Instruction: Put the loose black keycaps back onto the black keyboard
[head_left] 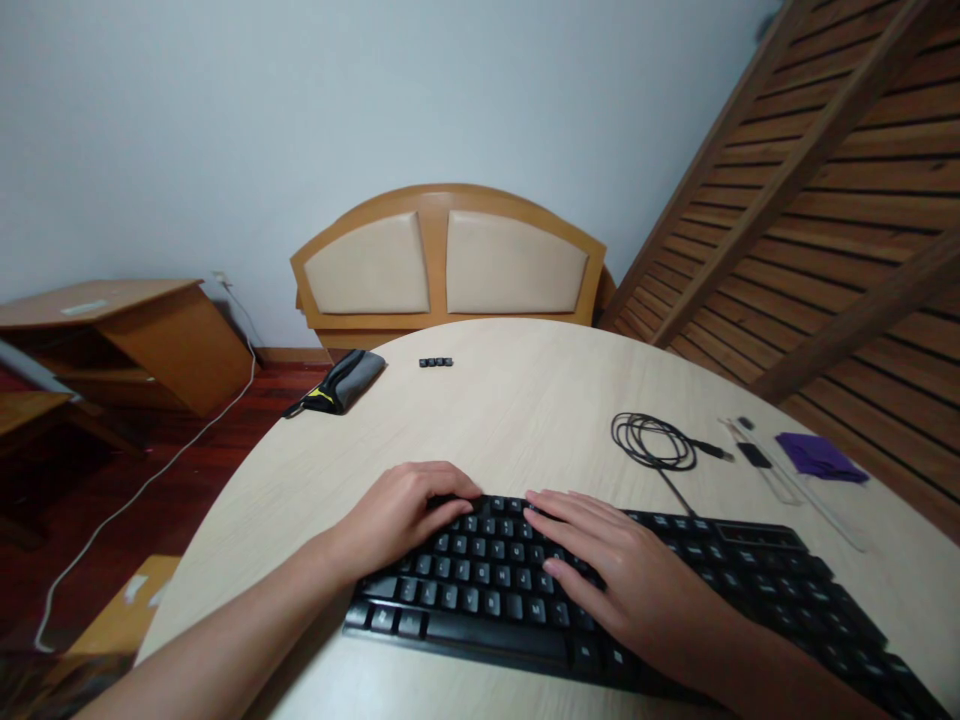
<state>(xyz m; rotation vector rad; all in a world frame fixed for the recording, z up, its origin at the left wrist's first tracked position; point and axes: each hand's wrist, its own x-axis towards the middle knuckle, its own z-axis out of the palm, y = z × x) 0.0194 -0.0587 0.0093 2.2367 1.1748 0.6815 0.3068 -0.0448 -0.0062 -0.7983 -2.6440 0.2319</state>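
Note:
A black computer keyboard (487, 575) lies on the round table's near part, its right end running to the lower right of the view. My left hand (409, 510) is closed over the keyboard's back left corner, forefinger along the back edge and thumb on the top keys. Some of its fingers are hidden. Across the middle keys rests my right hand (600, 550), its fingers stretched out and slightly apart, the thumb lower on the keys. Behind the keyboard its black cable (651, 440) lies coiled, ending in a USB plug (718, 452).
Several loose black keycaps (436, 362) stand in a row toward the back of the pale table (517, 400). A grey and black pouch (351, 380) lies at the left edge. On the right are a purple cloth (819, 456), a thin pale stick (817, 505) and a small black piece (754, 455).

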